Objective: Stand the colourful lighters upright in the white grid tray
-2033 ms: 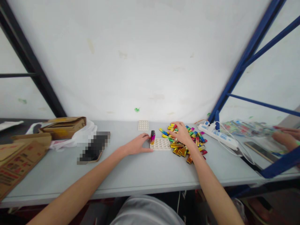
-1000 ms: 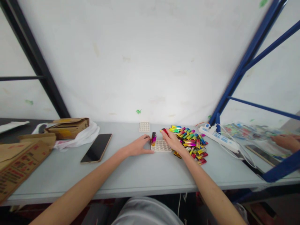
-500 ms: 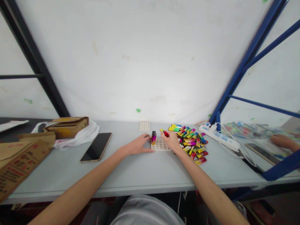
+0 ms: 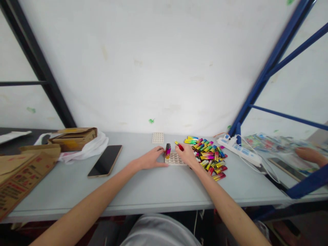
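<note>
A pale tray with rows of round holes (image 4: 176, 160) lies on the table in front of me. A few shiny purple-and-yellow lighters (image 4: 167, 151) with black tops stand upright at its left side. My left hand (image 4: 153, 158) rests at the tray's left edge, thumb and fingers apart, the thumb by the near corner. Above the tray's right part, my right hand (image 4: 186, 153) pinches a red-and-yellow lighter (image 4: 179, 146), held tilted. Right beside that hand spreads a loose pile of multicoloured metallic lighters (image 4: 208, 155).
A second holed tray (image 4: 158, 137) lies near the wall. To the left are a phone (image 4: 105, 160), a cardboard box on a white bag (image 4: 77, 138) and an open carton (image 4: 28, 174). A power strip (image 4: 241, 150) and blue frame stand right; beyond it, another person's hand (image 4: 309, 153) shows.
My right hand and the lighter in it have shifted very slightly left. My left hand, the tray and the standing lighters look the same.
</note>
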Demonstrator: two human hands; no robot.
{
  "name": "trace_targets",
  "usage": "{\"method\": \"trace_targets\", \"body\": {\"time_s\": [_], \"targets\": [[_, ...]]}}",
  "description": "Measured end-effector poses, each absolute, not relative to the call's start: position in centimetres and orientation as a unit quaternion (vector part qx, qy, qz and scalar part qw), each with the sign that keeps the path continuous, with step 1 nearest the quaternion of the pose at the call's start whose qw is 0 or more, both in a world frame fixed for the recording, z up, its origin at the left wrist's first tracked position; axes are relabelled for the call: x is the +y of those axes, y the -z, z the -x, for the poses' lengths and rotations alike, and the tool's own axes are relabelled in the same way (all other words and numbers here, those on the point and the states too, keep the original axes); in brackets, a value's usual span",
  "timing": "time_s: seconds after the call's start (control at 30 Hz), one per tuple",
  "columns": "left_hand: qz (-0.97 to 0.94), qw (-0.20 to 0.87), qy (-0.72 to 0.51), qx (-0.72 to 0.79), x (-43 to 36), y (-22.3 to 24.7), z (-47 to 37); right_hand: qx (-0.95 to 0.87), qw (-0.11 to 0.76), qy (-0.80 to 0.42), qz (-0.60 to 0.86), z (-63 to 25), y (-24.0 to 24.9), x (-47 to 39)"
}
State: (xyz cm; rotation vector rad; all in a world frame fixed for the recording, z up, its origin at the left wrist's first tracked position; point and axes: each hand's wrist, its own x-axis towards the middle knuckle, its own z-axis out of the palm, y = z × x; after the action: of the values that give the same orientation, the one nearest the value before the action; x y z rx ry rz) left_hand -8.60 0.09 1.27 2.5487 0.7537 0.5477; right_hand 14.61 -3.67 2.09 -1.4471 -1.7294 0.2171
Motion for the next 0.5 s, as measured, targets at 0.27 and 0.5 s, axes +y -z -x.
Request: {"method": "trace_targets", "body": {"time_s": [0.27, 0.5], "targets": [[-0.920, 0.205, -0.194, 0.271, 0.0, -1.4, 8.6, -0.743, 0.401, -0.080, 0.530, -15.0, -2.2, -3.9], [-0.921, 0.205, -0.193, 0.270, 0.0, -1.3, 8.7, -0.833, 0.315, -0.029, 0.454, -15.4, -3.3, -4.8]]}}
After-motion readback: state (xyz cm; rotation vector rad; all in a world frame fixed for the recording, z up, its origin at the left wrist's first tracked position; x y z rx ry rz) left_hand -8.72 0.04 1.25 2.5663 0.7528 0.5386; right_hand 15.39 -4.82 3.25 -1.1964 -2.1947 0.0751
